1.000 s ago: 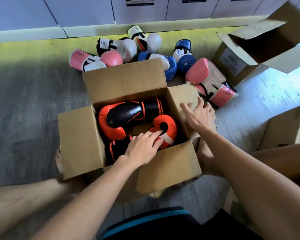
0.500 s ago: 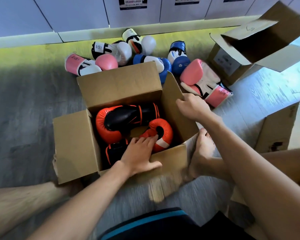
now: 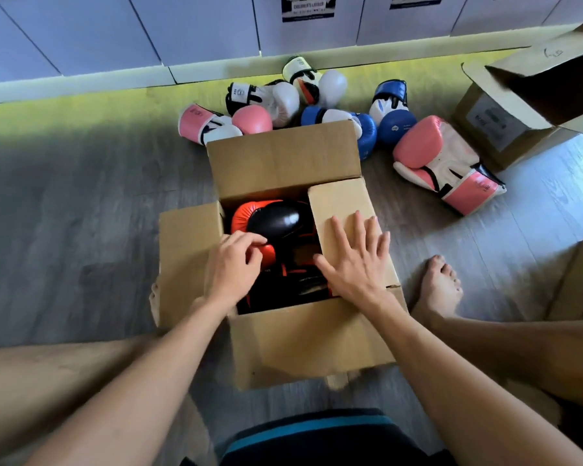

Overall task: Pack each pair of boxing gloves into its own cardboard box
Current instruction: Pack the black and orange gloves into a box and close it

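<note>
A cardboard box stands on the floor between my legs. Inside lie the orange-and-black boxing gloves, partly covered. My right hand lies flat, fingers spread, on the right flap, which is folded down over the opening. My left hand reaches over the left flap into the box, its curled fingertips touching an orange glove. The far flap stands up. Behind the box lie loose gloves: a pink pair split left and right, a blue pair and a white pair.
An open empty cardboard box stands at the far right, another box at the right edge. My bare foot rests right of the box. A wall of pale cabinets runs along the back.
My right hand has pushed the right flap from upright down over the opening. My left hand has moved from the near edge toward the left side of the box.
</note>
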